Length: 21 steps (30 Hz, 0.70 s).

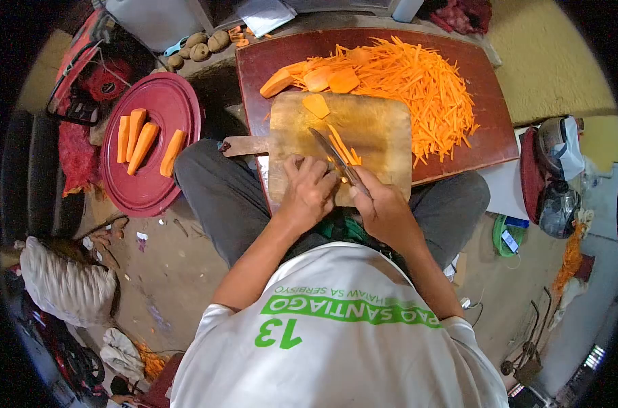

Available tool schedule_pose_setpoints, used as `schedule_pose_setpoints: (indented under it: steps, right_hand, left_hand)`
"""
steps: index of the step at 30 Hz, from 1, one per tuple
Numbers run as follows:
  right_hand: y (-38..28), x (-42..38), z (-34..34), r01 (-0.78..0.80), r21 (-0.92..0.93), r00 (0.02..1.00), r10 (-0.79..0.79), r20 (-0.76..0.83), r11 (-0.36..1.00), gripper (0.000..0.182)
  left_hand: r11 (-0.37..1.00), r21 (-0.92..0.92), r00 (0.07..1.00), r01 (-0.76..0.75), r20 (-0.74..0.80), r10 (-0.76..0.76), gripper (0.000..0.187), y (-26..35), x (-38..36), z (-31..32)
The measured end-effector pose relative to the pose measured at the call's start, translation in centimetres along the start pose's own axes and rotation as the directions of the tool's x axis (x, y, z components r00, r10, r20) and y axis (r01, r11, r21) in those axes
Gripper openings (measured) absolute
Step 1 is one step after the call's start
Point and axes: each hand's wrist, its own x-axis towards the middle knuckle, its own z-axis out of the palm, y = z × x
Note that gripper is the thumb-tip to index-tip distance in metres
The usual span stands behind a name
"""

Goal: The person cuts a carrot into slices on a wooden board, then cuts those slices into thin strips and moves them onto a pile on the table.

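A knife (331, 154) is in my right hand (382, 205), its blade pointing up and left over the wooden cutting board (384, 132). Cut carrot sticks (343, 145) lie along the blade's right side. My left hand (307, 185) rests at the board's lower part, left of the blade, its fingers curled; what they hold, if anything, is hidden. One flat carrot slice (316, 105) lies near the board's top edge. Behind the board, more carrot slices (344, 80) and a big heap of carrot strips (428, 92) cover part of the red table (496, 132).
Several peeled carrots (143, 147) lie on a round red lid (118, 187) at the left. Brown potatoes (199, 52) sit behind it. A white sack (67, 280) is at the lower left, and a green basket (507, 234) stands at the right.
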Motion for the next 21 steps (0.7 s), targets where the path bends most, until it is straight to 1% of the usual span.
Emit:
schedule_pose_setpoints:
  steps: [2, 5, 8, 11, 14, 17, 20, 21]
  right_hand:
    - [0.5, -0.5, -0.3, 0.087, 0.092, 0.995, -0.083, -0.049, 0.992, 0.036]
    - [-0.5, -2.0, -1.9, -0.008, 0.038, 0.998, 0.005, 0.059, 0.999, 0.037]
    - [1.1, -2.2, 0.0, 0.090, -0.031, 0.995, -0.091, -0.028, 0.995, 0.037]
    - [-1.4, -0.2, -0.4, -0.063, 0.027, 0.996, 0.062, 0.066, 0.998, 0.037]
    - [-1.1, 1.4, -0.7, -0.107, 0.072, 0.993, 0.103, 0.065, 0.992, 0.036]
    - [0.7, -0.1, -0.4, 0.084, 0.162, 0.996, -0.077, -0.052, 0.983, 0.037]
    - [-0.9, -1.7, -1.6, -0.058, 0.153, 0.998, 0.053, 0.032, 0.987, 0.037]
    - [-0.5, -1.6, -1.2, -0.027, 0.150, 1.000, 0.026, 0.006, 0.988, 0.037]
  left_hand:
    - [1.000, -0.009, 1.000, 0.005, -0.025, -0.006, 0.029, -0.1, 0.1, 0.0]
    - [1.000, -0.019, 0.999, 0.023, -0.030, -0.023, 0.030, 0.1, 0.0, 0.0]
    - [1.000, -0.021, 0.999, 0.015, -0.037, -0.016, 0.030, 0.2, 0.3, -0.1]
    - [1.000, -0.023, 0.999, 0.013, -0.032, -0.014, 0.031, 0.0, 0.1, 0.1]
    - [0.999, -0.031, 1.000, 0.023, -0.017, -0.023, 0.032, 0.2, 0.2, -0.1]
    - [1.000, -0.025, 0.999, 0.012, -0.036, -0.013, 0.032, 0.3, 0.4, -0.4]
    - [1.000, -0.011, 0.999, 0.007, -0.045, -0.008, 0.032, 0.2, 0.1, -0.1]
    - [1.000, -0.004, 0.999, 0.004, -0.044, -0.004, 0.032, 0.1, 0.2, 0.0]
